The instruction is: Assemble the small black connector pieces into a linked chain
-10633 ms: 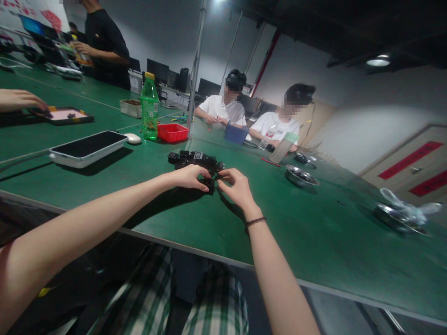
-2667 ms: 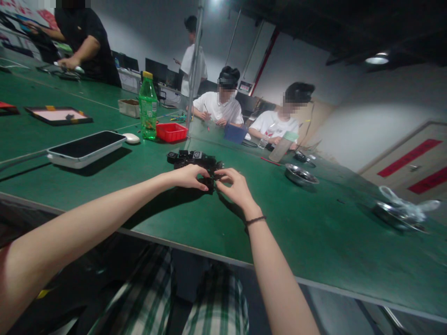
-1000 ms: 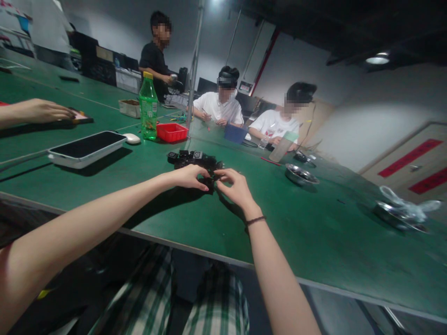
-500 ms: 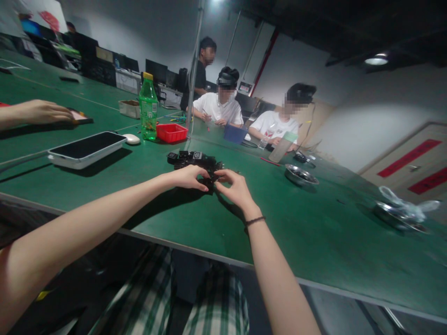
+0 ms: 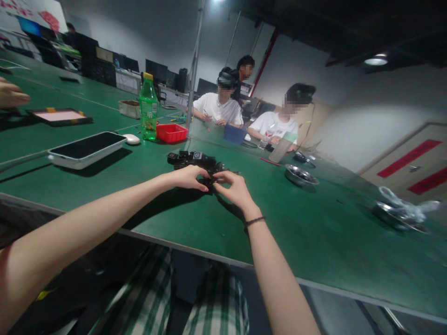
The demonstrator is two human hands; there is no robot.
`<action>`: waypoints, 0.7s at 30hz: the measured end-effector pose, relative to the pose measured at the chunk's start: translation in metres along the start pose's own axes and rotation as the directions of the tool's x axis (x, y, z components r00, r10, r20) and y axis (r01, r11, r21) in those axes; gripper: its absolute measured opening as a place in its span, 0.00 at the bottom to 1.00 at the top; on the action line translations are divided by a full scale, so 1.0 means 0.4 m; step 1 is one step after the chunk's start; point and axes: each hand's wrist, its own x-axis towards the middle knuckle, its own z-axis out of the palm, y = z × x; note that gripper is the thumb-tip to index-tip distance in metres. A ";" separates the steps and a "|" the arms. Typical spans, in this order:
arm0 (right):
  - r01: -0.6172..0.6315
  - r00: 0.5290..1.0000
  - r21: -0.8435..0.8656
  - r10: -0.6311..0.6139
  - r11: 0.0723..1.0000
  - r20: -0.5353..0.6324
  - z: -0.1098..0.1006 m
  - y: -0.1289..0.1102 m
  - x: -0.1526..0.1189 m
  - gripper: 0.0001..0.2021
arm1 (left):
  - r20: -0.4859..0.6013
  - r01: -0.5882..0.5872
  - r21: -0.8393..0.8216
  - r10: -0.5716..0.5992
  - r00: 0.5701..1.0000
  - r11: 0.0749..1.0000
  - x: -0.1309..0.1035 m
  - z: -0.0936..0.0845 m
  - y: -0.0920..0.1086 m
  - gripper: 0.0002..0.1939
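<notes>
A dark assembly of black parts (image 5: 197, 158) lies on the green table (image 5: 286, 232), just beyond my hands. My left hand (image 5: 192, 177) is curled at its near side, thumb and fingers closed around a black piece. From the right, my right hand (image 5: 233, 185) meets the same spot, its thumb and fingertips pinching at the black parts. The fingertips of both hands almost touch. Small details between them are too dark to make out.
A phone-like device (image 5: 87, 149), white mouse (image 5: 132, 139), green bottle (image 5: 148, 109) and red tray (image 5: 172, 133) stand left. Metal bowls (image 5: 301, 175) are right. Another person's hand (image 5: 12, 94) is at far left; two people sit opposite.
My hands have hardly moved; the right fingertips are slightly further left. The other person's hand has drawn left off the flat black-framed tray. A standing person behind has moved right.
</notes>
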 end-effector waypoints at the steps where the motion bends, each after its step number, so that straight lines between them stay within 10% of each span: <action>1: 0.000 1.000 -0.001 0.000 1.000 0.001 0.000 0.000 0.000 0.10 | -0.001 0.002 0.000 -0.002 1.000 1.000 0.000 0.000 0.000 0.26; 21: 0.015 1.000 -0.025 -0.015 1.000 0.021 -0.004 -0.007 0.001 0.10 | 0.003 0.004 0.008 -0.004 1.000 1.000 0.000 0.000 0.000 0.27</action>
